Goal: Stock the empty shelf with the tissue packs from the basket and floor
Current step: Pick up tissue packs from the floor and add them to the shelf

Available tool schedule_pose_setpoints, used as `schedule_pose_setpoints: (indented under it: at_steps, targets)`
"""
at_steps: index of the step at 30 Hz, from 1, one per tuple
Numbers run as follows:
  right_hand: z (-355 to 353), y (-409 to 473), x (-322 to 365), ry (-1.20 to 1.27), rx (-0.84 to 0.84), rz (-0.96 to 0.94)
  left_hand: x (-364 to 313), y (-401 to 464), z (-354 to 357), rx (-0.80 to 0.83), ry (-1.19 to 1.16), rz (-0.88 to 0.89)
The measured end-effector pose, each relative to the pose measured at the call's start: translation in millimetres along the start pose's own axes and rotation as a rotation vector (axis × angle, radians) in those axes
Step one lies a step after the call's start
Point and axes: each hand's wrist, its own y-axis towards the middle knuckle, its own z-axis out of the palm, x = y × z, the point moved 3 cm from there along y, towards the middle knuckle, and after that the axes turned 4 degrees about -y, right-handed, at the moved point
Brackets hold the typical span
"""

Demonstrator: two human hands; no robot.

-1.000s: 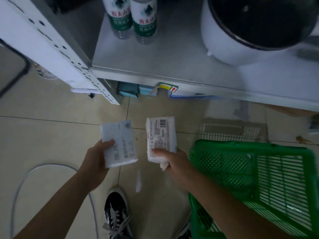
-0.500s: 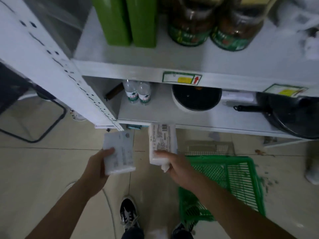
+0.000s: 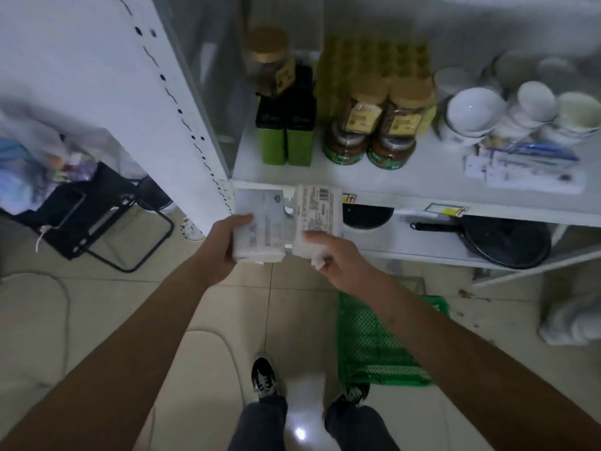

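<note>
My left hand (image 3: 224, 247) grips a white tissue pack (image 3: 263, 229) by its left edge. My right hand (image 3: 338, 258) grips a second white tissue pack (image 3: 317, 211), barcode side up. Both packs are held side by side, close together, in front of the white shelf's front edge (image 3: 406, 200). The green basket (image 3: 374, 346) stands on the floor below my right forearm; I see no packs in its visible part. Another white pack (image 3: 305, 393) lies on the floor between my feet.
The shelf behind the packs carries green boxes (image 3: 287, 146), jars (image 3: 367, 135) and white bowls (image 3: 474, 112). A black pan (image 3: 507, 239) sits on the shelf below. A white upright post (image 3: 182, 118) rises at left, with a dark folding stool (image 3: 97, 219) beyond it.
The view has risen from the floor up the shelving. Both hands have lifted their packs upward and closer together, now at the height of the jar shelf's edge.
</note>
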Motion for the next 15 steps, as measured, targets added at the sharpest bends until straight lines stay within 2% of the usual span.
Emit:
schedule_pose_setpoints:
  at_steps: [5,15]
  targets:
    - [-3,-48,48,-0.001,0.034,-0.073,-62,-57,44,0.057,0.15,0.02]
    - [-18,-135,176,-0.167,0.103,-0.305,-168,-129,138,0.257,0.189,0.101]
